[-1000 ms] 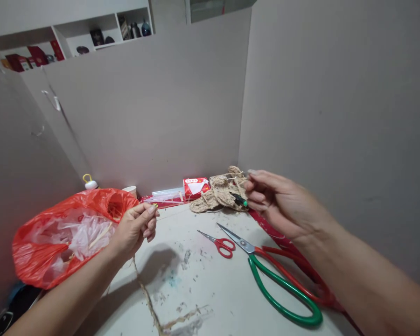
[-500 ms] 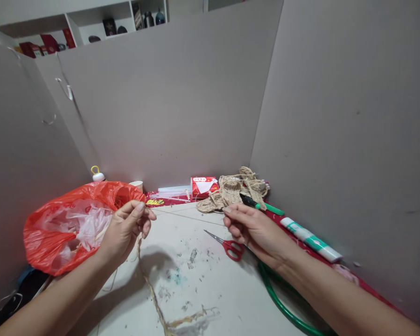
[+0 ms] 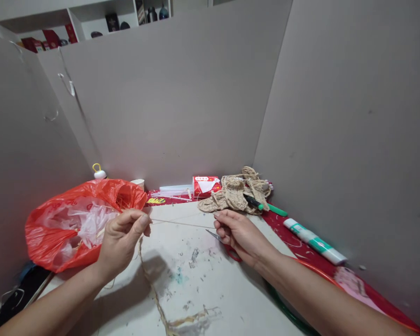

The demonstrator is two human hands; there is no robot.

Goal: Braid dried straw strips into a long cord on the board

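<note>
A thin tan string [image 3: 184, 224] stretches nearly level between my two hands above the white board [image 3: 238, 289]. My left hand [image 3: 128, 233] pinches one end between thumb and fingers, close to the red plastic bag. My right hand [image 3: 236, 233] grips the other end, its fingers closed. Just below the left hand a braided straw cord [image 3: 151, 284] runs down the board toward the near edge, where it forks. Red-handled scissors [image 3: 215, 234] lie on the board, their handles partly hidden by my right hand.
At the left sits a red plastic bag [image 3: 56, 228] with white plastic inside. Along the back are a red tissue pack [image 3: 206, 186], woven straw pieces [image 3: 234, 193] and a green-capped black pen [image 3: 254, 202]. A white-and-green roll [image 3: 315, 241] lies right. Grey panels [image 3: 178, 107] enclose the table.
My right hand has moved left, now covering more of the scissors. My left hand has lowered slightly and shifted left. The view has turned a little.
</note>
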